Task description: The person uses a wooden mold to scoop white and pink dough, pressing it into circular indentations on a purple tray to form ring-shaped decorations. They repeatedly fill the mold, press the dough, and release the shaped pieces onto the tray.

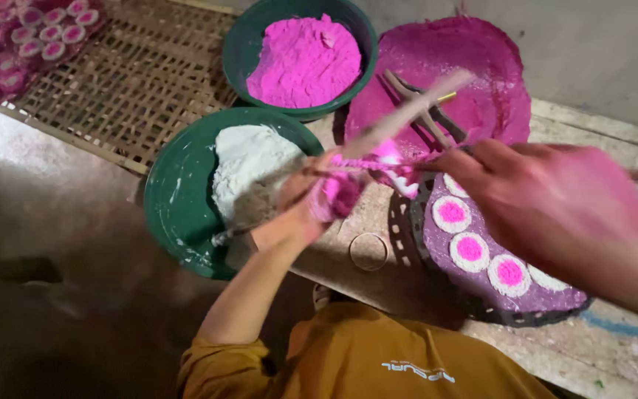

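Stick (407, 112) slants up — left hand (311, 199) grips it.

The basin of white paste (186, 199) serves as the landmark. Behind it, just touching its rim, stands a second basin (249, 37) filled with powder (304, 63). To the landmark's left and behind lies a woven mat (142, 81), with a sheet of small round cakes (16, 37) at the mat's far left corner. To the right of the landmark lies a perforated tray (407, 222) bearing a row of round cakes (470, 251). Between the landmark and that tray a small ring (368, 251) lies on the board (577, 355). Behind the tray, right of the powder basin, rests a powder-coated sheet (481, 59).
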